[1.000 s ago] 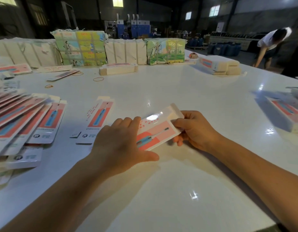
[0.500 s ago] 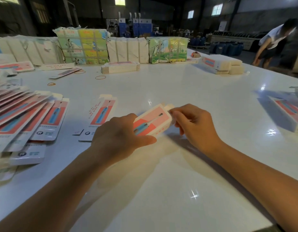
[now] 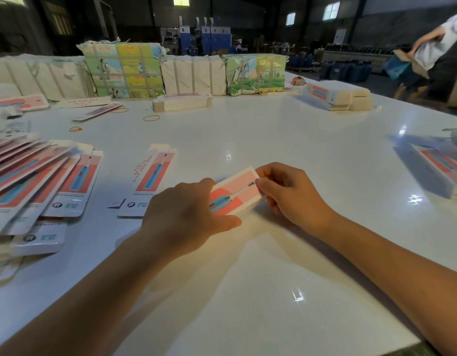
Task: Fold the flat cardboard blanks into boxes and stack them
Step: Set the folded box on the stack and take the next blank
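both hands hold one box (image 3: pixel 233 192): left hand (image 3: pixel 182 214) grips near end, right hand (image 3: pixel 290 192) pinches far end; uneven squeeze may crease its panels.

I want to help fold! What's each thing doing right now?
Box: half folded, held off the table by both hands.
Left hand: grips the box's near end.
Right hand: pinches its far end.
Lone blank: flat on the table.
Blanks: flat, fanned out.

Glossy white table (image 3: pixel 273 129); fanned flat blanks (image 3: pixel 29 176), rubber bands (image 3: pixel 151 118), wrapped bundles (image 3: pixel 123 70)
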